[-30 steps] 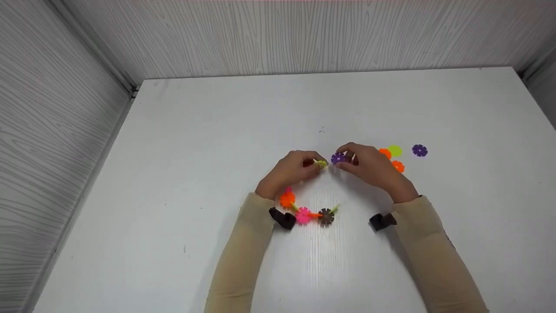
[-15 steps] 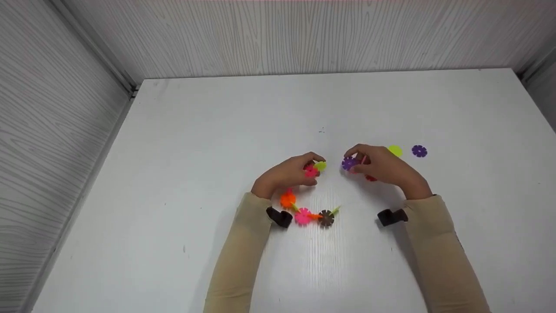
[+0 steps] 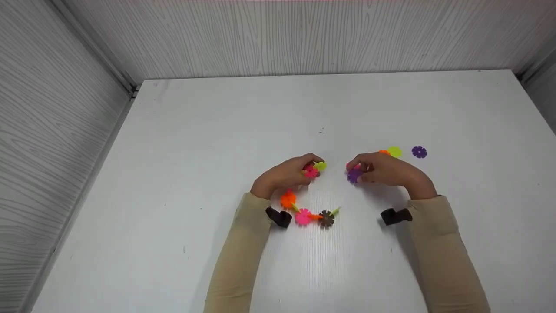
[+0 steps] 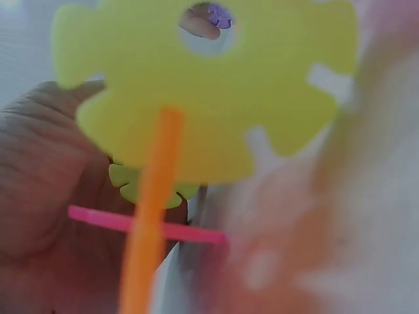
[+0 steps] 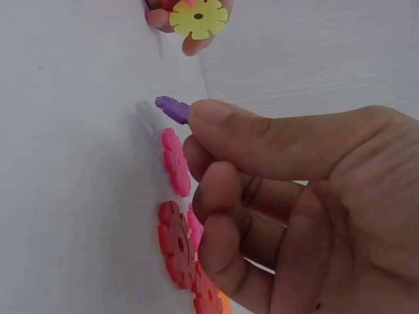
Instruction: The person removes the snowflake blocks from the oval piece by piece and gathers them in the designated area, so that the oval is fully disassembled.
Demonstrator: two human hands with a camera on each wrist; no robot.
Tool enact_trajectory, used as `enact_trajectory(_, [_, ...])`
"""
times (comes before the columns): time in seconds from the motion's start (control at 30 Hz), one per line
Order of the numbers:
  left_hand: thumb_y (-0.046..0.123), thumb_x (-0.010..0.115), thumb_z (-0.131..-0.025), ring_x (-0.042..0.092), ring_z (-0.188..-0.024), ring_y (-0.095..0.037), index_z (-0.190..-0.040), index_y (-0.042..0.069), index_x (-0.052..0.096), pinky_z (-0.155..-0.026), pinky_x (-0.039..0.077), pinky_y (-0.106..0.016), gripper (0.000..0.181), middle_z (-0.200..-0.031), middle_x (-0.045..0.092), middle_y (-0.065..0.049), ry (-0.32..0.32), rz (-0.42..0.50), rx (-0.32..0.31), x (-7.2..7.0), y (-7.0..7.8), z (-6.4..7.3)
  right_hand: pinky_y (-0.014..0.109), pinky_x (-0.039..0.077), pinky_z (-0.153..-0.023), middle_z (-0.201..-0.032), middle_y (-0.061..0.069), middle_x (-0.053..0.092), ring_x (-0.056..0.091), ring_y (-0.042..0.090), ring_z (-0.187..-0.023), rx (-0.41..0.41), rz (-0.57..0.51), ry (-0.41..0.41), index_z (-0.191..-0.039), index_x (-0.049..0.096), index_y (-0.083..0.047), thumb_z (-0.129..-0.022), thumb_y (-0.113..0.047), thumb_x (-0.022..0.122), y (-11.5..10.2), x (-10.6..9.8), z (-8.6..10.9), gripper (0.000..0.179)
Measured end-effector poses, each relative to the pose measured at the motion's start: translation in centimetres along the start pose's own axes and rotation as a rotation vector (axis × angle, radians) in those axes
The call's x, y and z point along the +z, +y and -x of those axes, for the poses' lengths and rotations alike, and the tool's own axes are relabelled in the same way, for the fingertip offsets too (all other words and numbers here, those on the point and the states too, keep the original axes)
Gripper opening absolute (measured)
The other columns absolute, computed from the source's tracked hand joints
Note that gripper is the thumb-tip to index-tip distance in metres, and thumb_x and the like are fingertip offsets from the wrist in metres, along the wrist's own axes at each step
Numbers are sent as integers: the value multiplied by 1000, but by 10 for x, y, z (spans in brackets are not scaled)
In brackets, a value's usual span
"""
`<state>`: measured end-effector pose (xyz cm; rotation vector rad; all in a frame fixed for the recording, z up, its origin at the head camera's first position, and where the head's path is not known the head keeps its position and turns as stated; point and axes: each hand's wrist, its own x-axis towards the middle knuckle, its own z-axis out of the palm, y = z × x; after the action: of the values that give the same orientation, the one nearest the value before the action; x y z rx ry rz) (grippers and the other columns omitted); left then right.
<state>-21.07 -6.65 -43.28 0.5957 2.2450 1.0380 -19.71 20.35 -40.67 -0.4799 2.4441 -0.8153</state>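
Yellow and pink discs (image 3: 310, 172) are pinched by the left hand (image 3: 286, 172), a purple disc (image 3: 353, 176) by the right (image 3: 384, 168).

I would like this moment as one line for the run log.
left hand: holds yellow-green disc | right hand: pinches purple disc | held discs: apart | disc chain: on table

The left sleeve (image 3: 236, 256) is long and tan, like sand. The right sleeve (image 3: 449, 256) is tan too. The cloth is plain, with little wrinkles. Both sleeves go down to the wrists, and the left hand (image 3: 289, 172) and right hand (image 3: 386, 170) are bare. A stubby black gadget (image 3: 279, 218) sticks out at each cuff.
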Motion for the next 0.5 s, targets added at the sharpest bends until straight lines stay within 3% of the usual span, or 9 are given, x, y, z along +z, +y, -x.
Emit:
enact_trajectory(0.17, [16,63,-91,50,-114,-18,-135,16,50,-105,42,-33,46,-130,55,-4,40,13,-42,1,-1,0,40,49,-87,-107,8,63,54,25,-97,25,40,-40,-118,66,-18,-91,-10,60,1,1,1,28])
enact_trajectory(0.5, [24,69,-88,52,-105,-18,-126,18,56,-98,47,-33,40,-117,60,-3,75,2,-40,1,0,-1,35,48,-80,-101,7,64,54,23,-92,24,58,-64,-117,69,-21,-92,-9,56,-2,2,-1,31])
